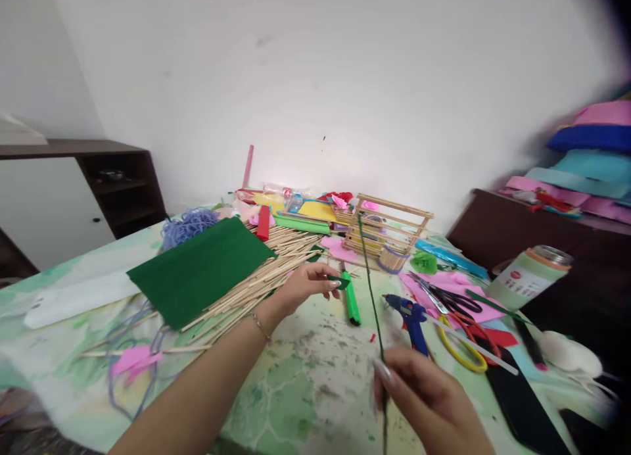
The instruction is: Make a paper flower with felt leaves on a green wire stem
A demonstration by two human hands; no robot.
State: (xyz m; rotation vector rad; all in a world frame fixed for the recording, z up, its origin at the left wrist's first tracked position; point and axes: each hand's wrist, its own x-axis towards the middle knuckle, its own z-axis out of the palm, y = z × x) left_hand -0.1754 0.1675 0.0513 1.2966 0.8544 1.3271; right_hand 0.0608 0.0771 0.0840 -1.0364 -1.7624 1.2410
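Observation:
My left hand reaches over the middle of the table, thumb and fingertips closed on a small dark green paper piece. In my right hand, close to the front, a long thin green stem is pinched and stands nearly upright; its lower end runs down out of view. A green cutter knife lies just right of my left fingertips. The blue glue gun rests beyond my right hand. A large dark green sheet lies left of my left hand, partly over wooden sticks.
Scissors, yellow-handled scissors and a black phone lie at the right, near a jar. A small stick frame stands at the back. Blue-purple yarn is heaped at the back left.

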